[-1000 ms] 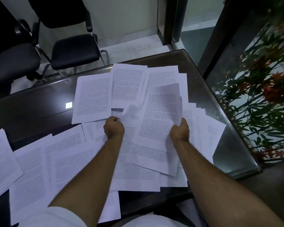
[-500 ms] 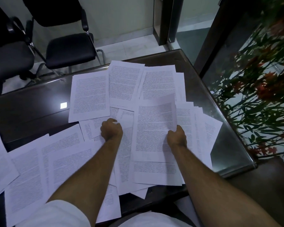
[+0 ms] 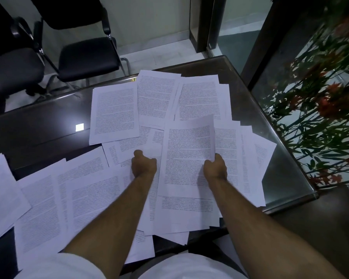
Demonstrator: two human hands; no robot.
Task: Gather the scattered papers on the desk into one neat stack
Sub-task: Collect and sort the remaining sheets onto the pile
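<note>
Print on the papers (image 3: pixel 113 111) is illegible; right hand (image 3: pixel 215 167) fingers pinch a sheet (image 3: pixel 187 156), left hand (image 3: pixel 143 165) fingers curl hidden.

Printed text covers the papers (image 3: pixel 115 111) — too small to read.

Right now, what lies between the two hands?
In the head view, the printed sheet the right hand grips by its right edge fills the gap; the left hand grips other papers beside it.
</note>
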